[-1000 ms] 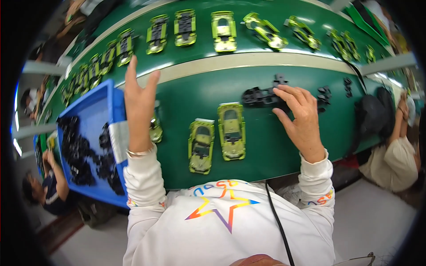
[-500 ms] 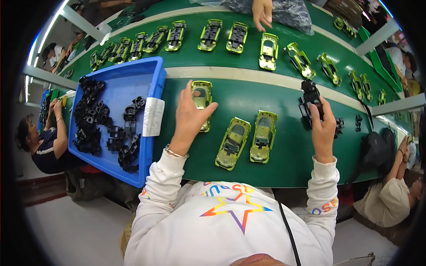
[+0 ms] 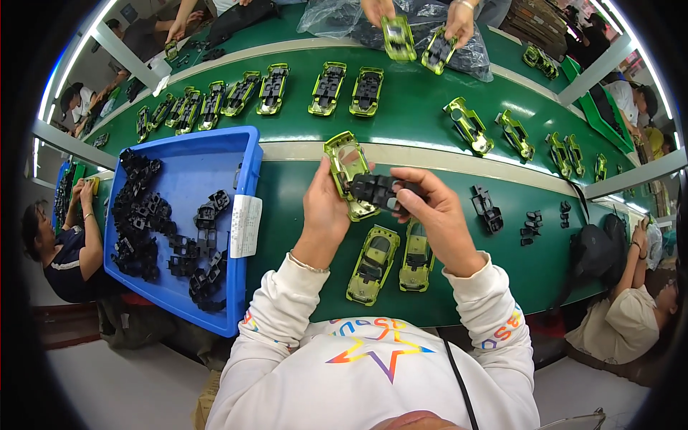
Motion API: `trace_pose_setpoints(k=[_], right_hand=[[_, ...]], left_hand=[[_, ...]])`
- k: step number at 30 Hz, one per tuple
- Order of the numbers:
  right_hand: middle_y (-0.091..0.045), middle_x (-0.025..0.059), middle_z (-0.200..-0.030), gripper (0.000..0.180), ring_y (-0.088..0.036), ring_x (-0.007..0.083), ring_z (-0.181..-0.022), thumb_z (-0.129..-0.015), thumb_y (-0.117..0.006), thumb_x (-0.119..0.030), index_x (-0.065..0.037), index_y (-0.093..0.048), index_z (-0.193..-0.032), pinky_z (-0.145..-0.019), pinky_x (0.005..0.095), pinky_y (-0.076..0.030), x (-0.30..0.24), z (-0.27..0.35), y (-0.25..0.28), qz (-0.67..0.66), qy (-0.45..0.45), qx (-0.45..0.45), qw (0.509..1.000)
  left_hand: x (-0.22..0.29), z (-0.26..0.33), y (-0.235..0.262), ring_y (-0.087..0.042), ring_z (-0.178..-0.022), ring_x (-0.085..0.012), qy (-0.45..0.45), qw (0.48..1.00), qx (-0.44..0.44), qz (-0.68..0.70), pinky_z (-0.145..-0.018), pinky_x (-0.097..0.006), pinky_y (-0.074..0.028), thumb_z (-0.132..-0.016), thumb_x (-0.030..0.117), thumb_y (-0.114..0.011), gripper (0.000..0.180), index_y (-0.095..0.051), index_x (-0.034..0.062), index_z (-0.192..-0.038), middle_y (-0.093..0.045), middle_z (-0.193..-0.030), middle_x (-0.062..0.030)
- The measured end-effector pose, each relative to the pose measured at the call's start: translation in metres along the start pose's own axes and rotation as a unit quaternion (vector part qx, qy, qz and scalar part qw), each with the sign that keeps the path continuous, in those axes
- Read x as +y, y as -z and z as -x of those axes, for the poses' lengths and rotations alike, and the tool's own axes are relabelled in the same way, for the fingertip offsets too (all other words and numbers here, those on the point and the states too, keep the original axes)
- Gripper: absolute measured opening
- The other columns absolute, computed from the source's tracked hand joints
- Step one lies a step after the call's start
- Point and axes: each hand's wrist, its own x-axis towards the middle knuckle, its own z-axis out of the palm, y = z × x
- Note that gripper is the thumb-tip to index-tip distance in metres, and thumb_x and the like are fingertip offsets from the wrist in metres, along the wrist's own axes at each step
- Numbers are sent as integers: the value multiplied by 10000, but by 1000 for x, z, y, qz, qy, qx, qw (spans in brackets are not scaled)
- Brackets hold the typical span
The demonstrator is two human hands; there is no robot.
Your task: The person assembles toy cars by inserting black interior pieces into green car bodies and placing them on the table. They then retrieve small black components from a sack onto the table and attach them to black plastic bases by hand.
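- Left hand point(image 3: 322, 218): grasps a glossy, hollow yellow-green car shell point(image 3: 340, 159) above the smooth green table point(image 3: 287, 183).
- Right hand point(image 3: 441, 215): pinches a matte black, blocky insert point(image 3: 376, 191), overlapping the shell; contact unclear.
- Nearer the torso: two rounded car bodies point(image 3: 373, 265).
- Left: blue tray point(image 3: 183, 147), jagged black parts point(image 3: 147, 215).

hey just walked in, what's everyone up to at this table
The person's left hand holds a green car shell, while the right hand holds a black part over the shell's near end; whether it is seated can't be told. Two more green cars lie on the green table just below the hands. A blue bin holding black pieces stands to the left. Across the table, another person's hands hold two green car bodies.
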Motion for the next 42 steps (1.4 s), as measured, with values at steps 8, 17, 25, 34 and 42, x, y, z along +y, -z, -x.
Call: trace_pose_setpoints(k=[8, 17, 25, 34, 42], right_hand=[[-541, 97, -1258, 602, -631, 201, -1004, -821, -743, 17, -69, -546, -1383, -782, 295, -563, 7, 1, -10, 240, 153, -2, 959], [-548, 141, -1265, 708, -643, 312, -952, -762, -769, 19, -55, -493, -1410, -767, 370, -561, 12, 2, -4, 505, 266, -35, 820], [-625, 151, -1192, 703, -653, 323, -930, -750, -795, -23, -49, -515, -1394, -777, 388, -561, 13, 0, -6, 537, 276, -13, 797], [-641, 146, -1253, 509, -646, 307, -872, -757, -815, -138, -33, -628, -1218, -745, 381, -532, 18, -17, -33, 464, 357, 53, 809], [-638, 153, -1257, 483, -631, 306, -828, -748, -823, -167, -19, -644, -1172, -719, 376, -528, 21, -23, -38, 458, 365, 65, 808]], left_hand=[[4, 6, -4, -533, -1282, -318, -37, 999, 28, 16, -1063, -452, -461, -1091, 349, -333, 460, -391, 48, -1435, -536, -1371, -197], [2, 8, 3, -539, -1261, -314, -21, 997, 41, 55, -1051, -447, -466, -1091, 342, -342, 428, -401, 66, -1413, -539, -1360, -190], [4, 12, -2, -525, -1279, -309, -22, 998, 45, 47, -1061, -450, -448, -1093, 356, -332, 448, -388, 69, -1432, -534, -1371, -175], [-3, 25, -10, -511, -1296, -271, -63, 998, 4, -7, -1107, -424, -406, -1100, 385, -210, 522, -393, 38, -1444, -517, -1403, -147], [1, 26, -13, -506, -1296, -262, -58, 998, 8, -19, -1107, -420, -408, -1102, 377, -207, 519, -385, 44, -1457, -513, -1408, -140]])
